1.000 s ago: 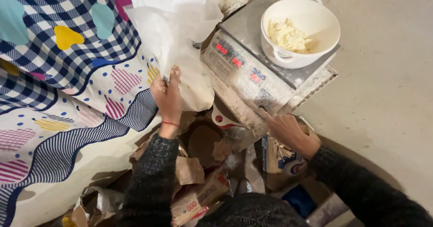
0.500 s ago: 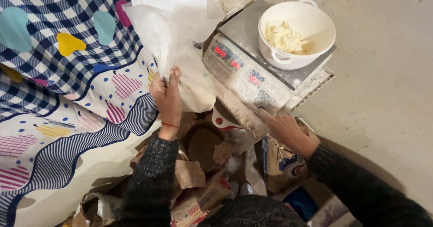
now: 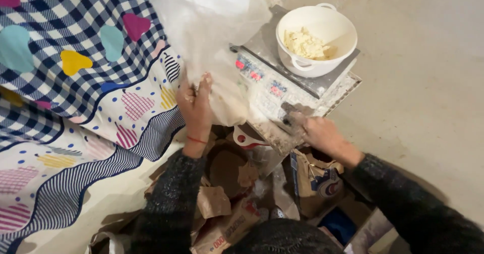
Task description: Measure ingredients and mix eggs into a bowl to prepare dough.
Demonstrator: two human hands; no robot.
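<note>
Both hands are busy: the left hand [image 3: 195, 105] pinches a fold of the white plastic bag [image 3: 212, 42] with closed fingers, while the right hand [image 3: 318, 132] presses fingertips on the front edge of the grey scale [image 3: 282, 77]; its grip is unclear. Beyond the right hand, a white bowl [image 3: 316, 38] of pale crumbly stuff sits on the platform. Keeping the bag clear of the platform seems wise, with the scale held steady.

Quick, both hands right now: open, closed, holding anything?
Left hand: closed, gripping the translucent white plastic bag.
Right hand: fingers resting on the grey electronic scale's front panel; holds nothing that shows.
</note>
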